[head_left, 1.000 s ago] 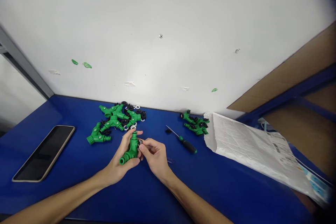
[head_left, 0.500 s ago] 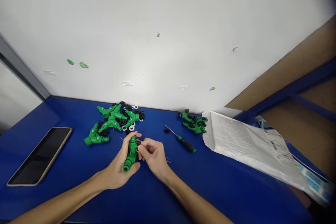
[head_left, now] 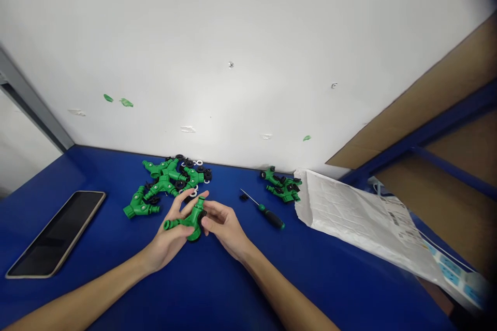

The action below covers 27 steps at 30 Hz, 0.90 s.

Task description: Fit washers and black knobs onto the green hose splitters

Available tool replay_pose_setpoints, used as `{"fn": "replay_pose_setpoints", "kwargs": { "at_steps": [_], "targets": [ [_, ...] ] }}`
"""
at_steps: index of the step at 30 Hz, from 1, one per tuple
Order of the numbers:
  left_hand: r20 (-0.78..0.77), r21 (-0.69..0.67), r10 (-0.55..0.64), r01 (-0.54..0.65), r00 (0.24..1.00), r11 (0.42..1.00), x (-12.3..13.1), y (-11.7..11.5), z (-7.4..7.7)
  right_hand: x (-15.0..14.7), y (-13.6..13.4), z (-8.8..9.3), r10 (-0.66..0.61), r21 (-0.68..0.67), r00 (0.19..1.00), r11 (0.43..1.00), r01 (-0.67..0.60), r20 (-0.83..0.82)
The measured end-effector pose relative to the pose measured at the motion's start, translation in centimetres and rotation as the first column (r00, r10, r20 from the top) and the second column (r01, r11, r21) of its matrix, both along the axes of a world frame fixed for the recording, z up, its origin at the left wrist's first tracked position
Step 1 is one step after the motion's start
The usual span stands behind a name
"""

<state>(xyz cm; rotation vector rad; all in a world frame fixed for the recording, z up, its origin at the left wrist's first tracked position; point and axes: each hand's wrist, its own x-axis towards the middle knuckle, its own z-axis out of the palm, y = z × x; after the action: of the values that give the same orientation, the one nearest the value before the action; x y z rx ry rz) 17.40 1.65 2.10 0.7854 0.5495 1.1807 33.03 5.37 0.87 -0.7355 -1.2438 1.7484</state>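
My left hand (head_left: pixel 163 248) grips a green plastic Y-shaped hose connector (head_left: pixel 195 217) above the blue tabletop, its thumb across the body and one branch pointing left. Against the connector's right side, the thumb and fingers of my right hand (head_left: pixel 225 230) are closed on a small black part (head_left: pixel 202 215). Fingers partly cover that part, so its exact shape is hidden. Beyond my left hand lie several more green Y connectors (head_left: pixel 163 185) with black caps and white washers (head_left: pixel 193 193) among them.
To the right lies a green-and-black screwdriver (head_left: pixel 273 216), near a small black piece (head_left: pixel 244 197). More green connectors with black parts (head_left: pixel 286 191) sit beside a white mailing bag (head_left: pixel 345 222). A phone (head_left: pixel 56 234) rests at the left. A white wall (head_left: pixel 233 103) backs the table.
The connector has been turned in my left hand, so a branch now points left and its wide end faces down towards me. My right hand stays at its side with the black part.
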Motion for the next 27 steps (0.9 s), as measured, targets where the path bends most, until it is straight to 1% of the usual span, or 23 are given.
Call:
{"fn": "replay_pose_setpoints", "kwargs": {
  "at_steps": [2, 4, 9, 11, 13, 15, 17, 19, 20, 21, 22, 23, 24, 25, 26, 27],
  "targets": [
    [0.015, -0.001, -0.014, 0.014, 1.0, 1.0, -0.1, 0.0, 0.2, 0.0, 0.0, 0.0, 0.078, 0.041, 0.997, 0.996, -0.079, 0.029],
    [0.011, 0.002, -0.038, 0.038, 0.999, 0.999, -0.2, -0.1, 0.2, 0.1, -0.1, 0.1, 0.111, 0.082, 0.993, 0.99, -0.114, 0.044],
    [-0.003, 0.012, -0.099, 0.099, 0.995, 0.995, -0.5, -0.1, 0.1, 0.2, -0.4, 0.8, 0.088, 0.15, 0.991, 0.983, -0.102, 0.096],
    [-0.013, 0.037, -0.107, 0.107, 0.994, 0.994, -0.5, -0.1, -0.1, 0.3, -0.5, 0.9, 0.071, 0.197, 0.989, 0.976, -0.097, 0.131],
    [-0.052, 0.067, -0.103, 0.107, 0.993, 0.992, -0.6, 0.0, -0.3, 0.2, -0.5, 0.8, 0.06, 0.198, 0.99, 0.977, -0.084, 0.125],
    [-0.136, 0.116, -0.063, 0.079, 0.989, 0.99, -0.6, 0.2, -0.6, 0.0, -0.5, 0.5, 0.037, 0.141, 0.997, 0.989, -0.046, 0.068],
    [-0.228, 0.181, 0.029, 0.013, 0.973, 0.983, -0.6, 0.5, -0.8, -0.2, -0.4, 0.2, -0.019, 0.057, 1.0, 0.998, 0.019, 0.002],
    [-0.303, 0.218, 0.131, -0.065, 0.944, 0.974, -0.5, 0.8, -0.9, -0.2, -0.1, 0.3, -0.07, 0.028, 0.998, 0.997, 0.07, 0.001],
    [-0.336, 0.211, 0.16, -0.092, 0.928, 0.973, -0.5, 0.9, -0.9, 0.0, 0.1, 0.4, -0.068, 0.052, 0.997, 0.996, 0.066, 0.046],
    [-0.366, 0.189, 0.178, -0.114, 0.914, 0.975, -0.4, 1.0, -0.9, 0.4, 0.4, 0.7, -0.057, 0.104, 0.99, 0.994, 0.044, 0.126],
    [-0.388, 0.158, 0.187, -0.135, 0.902, 0.978, -0.4, 1.1, -0.8, 1.0, 0.7, 1.1, -0.06, 0.185, 0.969, 0.983, 0.014, 0.242],
    [-0.403, 0.125, 0.188, -0.15, 0.896, 0.981, -0.3, 1.1, -0.7, 1.8, 1.1, 1.5, -0.089, 0.282, 0.918, 0.959, -0.025, 0.386],
    [-0.406, 0.099, 0.189, -0.162, 0.894, 0.982, -0.3, 1.1, -0.6, 2.7, 1.6, 1.8, -0.181, 0.399, 0.828, 0.915, -0.055, 0.531],
    [-0.402, 0.083, 0.192, -0.173, 0.895, 0.981, -0.3, 1.1, -0.4, 3.8, 2.0, 2.1, -0.343, 0.536, 0.695, 0.841, -0.073, 0.632],
    [-0.394, 0.071, 0.193, -0.179, 0.898, 0.981, -0.3, 1.0, -0.3, 4.9, 2.4, 2.2, -0.519, 0.653, 0.516, 0.749, -0.11, 0.682],
    [-0.384, 0.06, 0.189, -0.18, 0.904, 0.982, -0.3, 1.0, -0.2, 6.0, 2.9, 2.3, -0.619, 0.698, 0.34, 0.687, -0.203, 0.708]
  ]
}}
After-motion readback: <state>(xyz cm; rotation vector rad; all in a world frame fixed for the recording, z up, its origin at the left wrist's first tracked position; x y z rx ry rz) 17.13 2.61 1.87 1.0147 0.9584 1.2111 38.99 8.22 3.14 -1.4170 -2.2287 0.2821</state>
